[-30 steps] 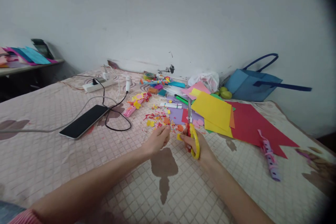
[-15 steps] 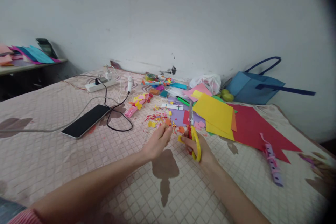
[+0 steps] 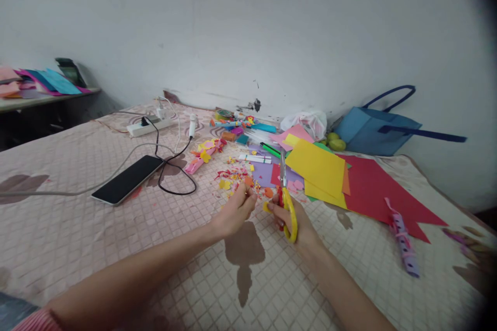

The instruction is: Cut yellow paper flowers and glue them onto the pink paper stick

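My right hand [image 3: 295, 220] is closed around a pair of scissors [image 3: 286, 191] with yellow and red handles, blades pointing away from me. A small yellow paper piece [image 3: 267, 207] shows at the fingertips of that hand. To its left, my left hand [image 3: 236, 211] has its fingers drawn together in a pinch; whatever sits between them is too small to make out. Just beyond the hands lie an orange paper piece [image 3: 268, 193], yellow cut-outs [image 3: 224, 184] and a scatter of tiny paper scraps [image 3: 235, 171].
Yellow paper sheets [image 3: 316, 165] overlap a red sheet [image 3: 382, 194] on the right, near a purple paper roll [image 3: 404, 245]. A black-screened phone [image 3: 128, 180] and cables lie left. Behind are a pink decorated roll [image 3: 196, 164], a green cutter [image 3: 271, 150] and a blue bag [image 3: 378, 129].
The fingers of my left hand have shifted slightly, with the thumb and index finger posed differently. My right hand and the scissors stay almost where they were.
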The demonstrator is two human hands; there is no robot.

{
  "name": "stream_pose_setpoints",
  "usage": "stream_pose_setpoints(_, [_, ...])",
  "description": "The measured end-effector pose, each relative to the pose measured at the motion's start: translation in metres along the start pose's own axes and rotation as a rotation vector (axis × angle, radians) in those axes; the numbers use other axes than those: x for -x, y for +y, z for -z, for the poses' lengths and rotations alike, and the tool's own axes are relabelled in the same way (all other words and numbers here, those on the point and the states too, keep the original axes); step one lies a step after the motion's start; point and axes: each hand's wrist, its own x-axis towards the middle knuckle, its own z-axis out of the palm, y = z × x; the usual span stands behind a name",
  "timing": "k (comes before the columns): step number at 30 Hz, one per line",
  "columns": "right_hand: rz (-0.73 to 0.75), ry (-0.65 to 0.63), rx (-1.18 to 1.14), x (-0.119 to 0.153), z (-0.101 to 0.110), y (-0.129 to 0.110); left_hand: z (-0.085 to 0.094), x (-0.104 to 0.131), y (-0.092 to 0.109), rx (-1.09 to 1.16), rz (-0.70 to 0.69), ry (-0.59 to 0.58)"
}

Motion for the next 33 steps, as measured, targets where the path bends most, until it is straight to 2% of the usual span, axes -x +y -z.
stream_pose_setpoints(6, [-0.005,0.014,-0.008,0.0,0.001,0.001,0.003,-0.004,-0.003,0.027,-0.021,-0.003])
stream_pose_setpoints(11, [0.001,0.008,-0.003,-0.003,0.003,0.006,0.005,-0.006,-0.004,-0.042,-0.029,0.022])
stream_pose_setpoints(14, [0.0,0.002,0.002,-0.003,0.004,0.008,0.005,-0.006,-0.005,-0.068,-0.095,0.024])
stream_pose_setpoints(17, [0.016,-0.009,-0.017,-0.003,0.004,0.008,0.005,-0.003,-0.004,-0.075,-0.166,-0.023])
stream_pose_setpoints(27, [-0.007,-0.02,-0.027,-0.003,0.002,0.005,0.002,0.01,0.004,-0.447,-0.208,0.005])
stream_pose_setpoints(33, [-0.009,-0.015,-0.027,-0.003,0.004,0.007,-0.002,0.012,0.005,-0.424,-0.278,-0.061])
